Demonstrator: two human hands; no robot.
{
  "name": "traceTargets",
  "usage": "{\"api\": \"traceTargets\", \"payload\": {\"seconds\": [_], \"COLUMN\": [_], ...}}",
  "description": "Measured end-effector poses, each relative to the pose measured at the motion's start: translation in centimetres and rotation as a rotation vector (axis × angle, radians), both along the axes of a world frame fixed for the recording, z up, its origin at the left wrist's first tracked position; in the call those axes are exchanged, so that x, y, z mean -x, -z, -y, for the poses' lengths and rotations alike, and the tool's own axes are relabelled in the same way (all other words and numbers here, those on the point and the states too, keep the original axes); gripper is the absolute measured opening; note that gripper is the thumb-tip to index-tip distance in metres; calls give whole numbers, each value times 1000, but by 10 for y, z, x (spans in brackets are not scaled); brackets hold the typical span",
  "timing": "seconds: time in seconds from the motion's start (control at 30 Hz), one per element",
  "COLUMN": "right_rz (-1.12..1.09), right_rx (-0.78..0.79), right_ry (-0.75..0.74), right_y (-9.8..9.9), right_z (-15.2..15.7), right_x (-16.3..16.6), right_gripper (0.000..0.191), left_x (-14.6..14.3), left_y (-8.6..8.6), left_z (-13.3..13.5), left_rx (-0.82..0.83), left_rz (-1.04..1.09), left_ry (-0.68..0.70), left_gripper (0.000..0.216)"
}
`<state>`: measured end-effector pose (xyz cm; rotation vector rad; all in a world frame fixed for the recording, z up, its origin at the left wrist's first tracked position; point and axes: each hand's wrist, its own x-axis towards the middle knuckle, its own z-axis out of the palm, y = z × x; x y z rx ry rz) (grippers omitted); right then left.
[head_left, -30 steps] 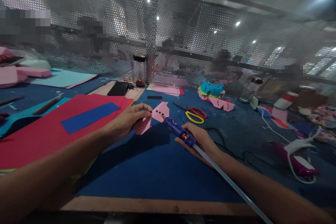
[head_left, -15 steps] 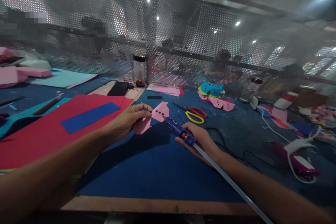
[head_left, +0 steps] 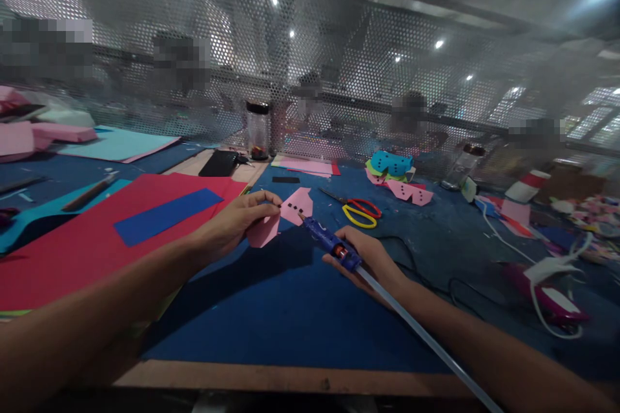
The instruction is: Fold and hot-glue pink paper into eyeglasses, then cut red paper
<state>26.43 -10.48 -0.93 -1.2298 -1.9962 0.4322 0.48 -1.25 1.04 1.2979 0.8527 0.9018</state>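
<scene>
Between the thumb and fingers of my left hand [head_left: 252, 214] is a folded pink paper cutout [head_left: 297, 200] with several small black squares on one face. It is held above the blue work surface. My right hand [head_left: 371, 255] is closed around a blue glue gun [head_left: 330, 242], its tip at the cutout's right edge near the black squares; whether the tip touches the paper I cannot tell. A long clear glue stick [head_left: 416, 326] sticks out of the gun's back end, over my right forearm.
Scissors [head_left: 361, 210] with red and yellow handles lie behind the gun. Similar pink cutouts [head_left: 409, 192] and a blue one [head_left: 391, 162] sit farther back. Red sheets [head_left: 92, 251] bearing a blue strip [head_left: 167, 214] spread left. A magenta glue gun [head_left: 547, 297] and cords lie right; a jar [head_left: 257, 129] stands behind.
The glue gun's tip has shifted very slightly left and up along the pink cutout. Both hands otherwise keep the same hold and position.
</scene>
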Motion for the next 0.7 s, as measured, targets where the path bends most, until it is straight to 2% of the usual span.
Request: {"api": "traceTargets", "payload": {"seconds": [0.2,0.7], "right_rz": [51,78], "right_rx": [3,-47], "right_ry": [10,30], "right_y": [-4,1], "right_z": [0,-3], "right_x": [-1,-3], "right_gripper": [15,17], "left_x": [0,1], "left_y": [0,0], "left_z": [1,2], "left_rx": [-5,-1], "left_rz": [1,4], "left_ry": [16,31], "left_gripper": [18,17]}}
